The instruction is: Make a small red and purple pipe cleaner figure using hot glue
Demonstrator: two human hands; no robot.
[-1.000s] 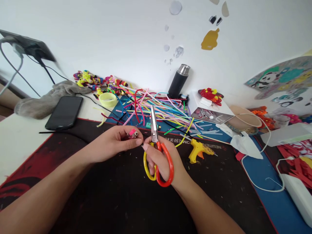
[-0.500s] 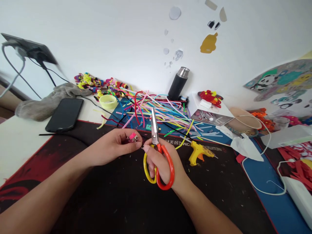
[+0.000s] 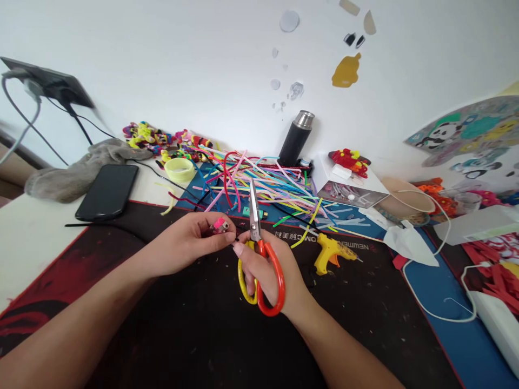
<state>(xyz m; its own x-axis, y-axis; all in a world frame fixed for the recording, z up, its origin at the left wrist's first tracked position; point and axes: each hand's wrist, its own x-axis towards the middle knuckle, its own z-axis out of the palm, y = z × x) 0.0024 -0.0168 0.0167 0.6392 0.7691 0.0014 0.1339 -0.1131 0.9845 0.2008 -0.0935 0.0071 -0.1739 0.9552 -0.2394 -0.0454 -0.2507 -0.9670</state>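
Observation:
My left hand (image 3: 192, 240) is closed, its thumb and fingers pinching a small pink and whitish piece (image 3: 221, 225) whose kind I cannot make out. Close beside it, my right hand (image 3: 265, 265) holds a pair of scissors (image 3: 254, 213) with one red and one yellow handle loop. The blades point up and away from me and look closed. Between the two hands' fingertips shows a tiny dark bit, too small to name. Past the blades lies a heap of colourful pipe cleaners (image 3: 279, 189).
A yellow glue gun (image 3: 330, 253) lies right of my hands on the black mat (image 3: 194, 335). Behind stand a black thermos (image 3: 297, 139) and a white box (image 3: 351, 186). A phone (image 3: 107, 192) and a yellow tape roll (image 3: 179, 170) are on the left. White cables loop at right.
My right hand and the scissors have shifted slightly left, closer to my left hand. The pink piece has turned a little in my left fingers.

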